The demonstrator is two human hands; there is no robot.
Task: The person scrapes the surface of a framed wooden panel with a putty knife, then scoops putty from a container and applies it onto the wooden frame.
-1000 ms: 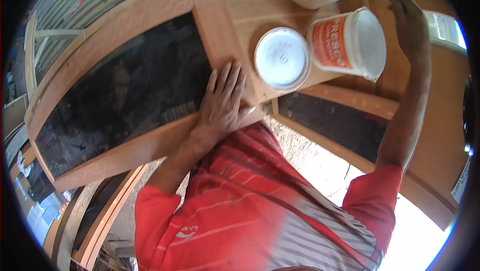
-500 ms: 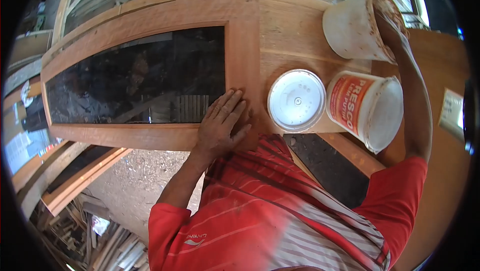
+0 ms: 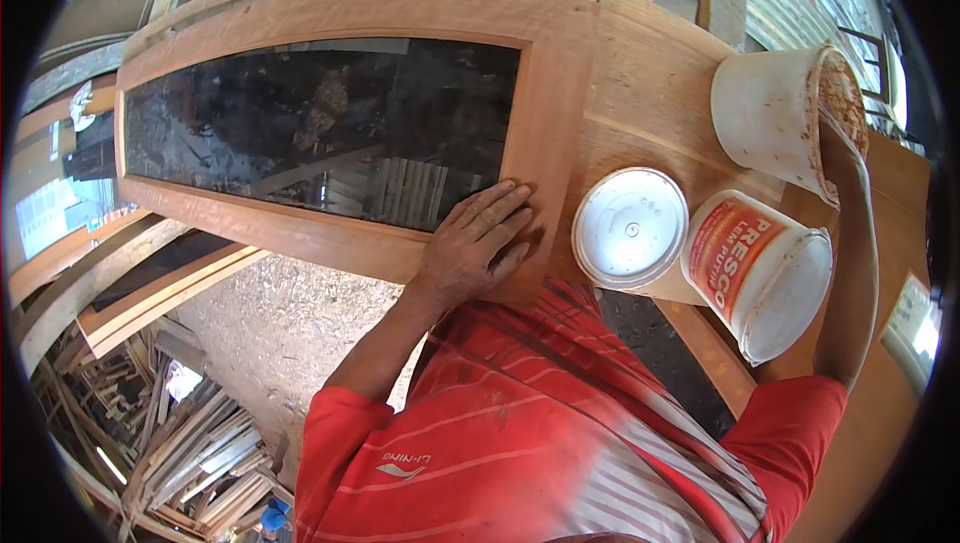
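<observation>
My left hand [image 3: 475,240] lies flat with its fingers stretched out. It rests on the near right corner of a wooden frame [image 3: 552,123] around a dark glass panel [image 3: 320,128], with the fingertips by the glass edge. My right forearm [image 3: 856,233] reaches into the mouth of a stained white bucket [image 3: 765,108], whose inside is smeared reddish brown. The bucket hides the fingers of that hand, so what they hold cannot be seen. Closer to me stand a white tub [image 3: 785,288] with a red-orange PRESCO label and, left of it, a round white lid [image 3: 630,228].
The framed panel and tubs rest on a wooden work surface [image 3: 650,93]. Wood offcuts [image 3: 215,463] are piled at the lower left, beside a floor [image 3: 290,333] strewn with shavings. Long timber pieces [image 3: 165,293] lie left of me. Corrugated sheeting [image 3: 790,8] stands behind.
The view has turned, so the bench, tub and bucket appear further right, and the tub and bucket lower. My left hand stays flat on the frame; my right hand is still inside the bucket.
</observation>
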